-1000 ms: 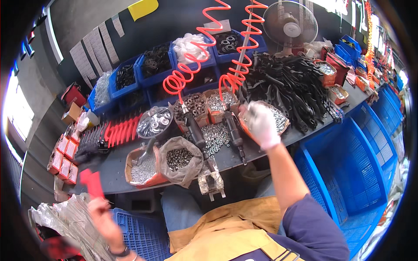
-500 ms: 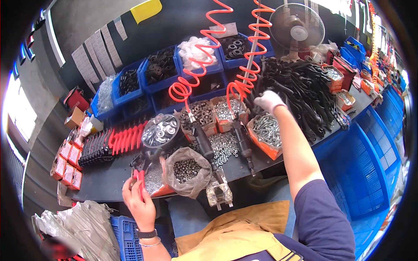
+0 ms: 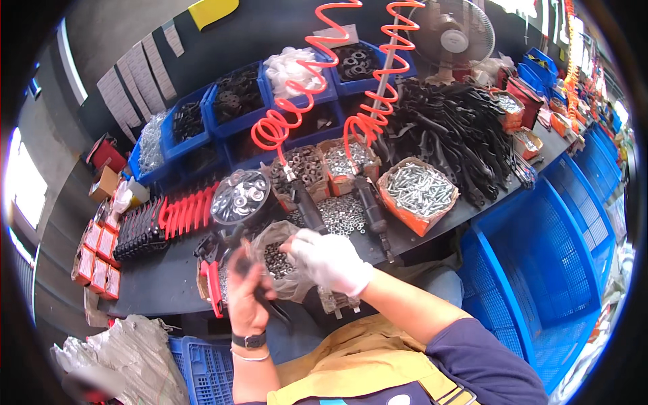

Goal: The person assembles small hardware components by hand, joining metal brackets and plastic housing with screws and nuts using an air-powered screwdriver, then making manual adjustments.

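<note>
My left hand (image 3: 247, 297) is closed round a black curved handle piece (image 3: 275, 312), held over the table's front edge; motion blurs its upper end. My right hand (image 3: 331, 262), in a white glove, is beside it over a clear plastic bag of small dark nuts (image 3: 277, 260). Its fingers are curled together toward my left hand, and what they pinch is hidden. A red-handled tool (image 3: 214, 289) with a black head lies at the table edge, left of my left hand. Two black air screwdrivers (image 3: 373, 214) on red coiled hoses lie beyond my right hand.
A carton of silver bolts (image 3: 420, 192) stands before a heap of black handle pieces (image 3: 459, 135). A tub of washers (image 3: 241, 197), loose nuts (image 3: 341, 214) and a row of red handles (image 3: 187, 212) lie around. Blue bins (image 3: 236, 101) stand behind; blue crates (image 3: 540, 256) flank the right.
My right hand has come from the black heap to the nut bag. My left hand has let go of the red-handled tool, moved right, and now holds a black curved handle piece.
</note>
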### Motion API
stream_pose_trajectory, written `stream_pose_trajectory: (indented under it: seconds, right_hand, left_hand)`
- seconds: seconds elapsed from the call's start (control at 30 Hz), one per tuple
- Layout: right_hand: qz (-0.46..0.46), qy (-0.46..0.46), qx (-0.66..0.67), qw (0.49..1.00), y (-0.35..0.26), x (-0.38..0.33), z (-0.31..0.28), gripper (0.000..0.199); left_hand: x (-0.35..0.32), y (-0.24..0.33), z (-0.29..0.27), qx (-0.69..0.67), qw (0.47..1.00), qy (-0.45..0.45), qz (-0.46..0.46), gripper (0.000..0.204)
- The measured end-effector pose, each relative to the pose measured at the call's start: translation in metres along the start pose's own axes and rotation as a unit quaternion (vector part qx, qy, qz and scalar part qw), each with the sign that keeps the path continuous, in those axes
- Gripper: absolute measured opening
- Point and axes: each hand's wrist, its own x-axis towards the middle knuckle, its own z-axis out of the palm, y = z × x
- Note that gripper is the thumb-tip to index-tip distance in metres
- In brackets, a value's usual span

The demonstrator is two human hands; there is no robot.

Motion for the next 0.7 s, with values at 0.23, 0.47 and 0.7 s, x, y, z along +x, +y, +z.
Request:
stream_pose_trajectory:
  seconds: [0.23,0.47,0.7]
  right_hand:
    - [0.071,-0.286,-0.165,0.941,0.015,0.014,0.072,0.014]
    - [0.068,-0.169,-0.07,0.981,0.011,0.009,0.088,0.015]
    - [0.228,-0.053,0.358,0.904,0.007,0.031,0.046,0.016]
  left_hand:
    - [-0.026,0.022,0.014,-0.002,0.967,0.123,0.222,0.041]
    - [-0.029,-0.002,0.001,-0.079,0.991,0.063,0.088,0.045]
    - [-0.003,-0.009,0.014,-0.211,0.977,0.029,-0.027,0.037]
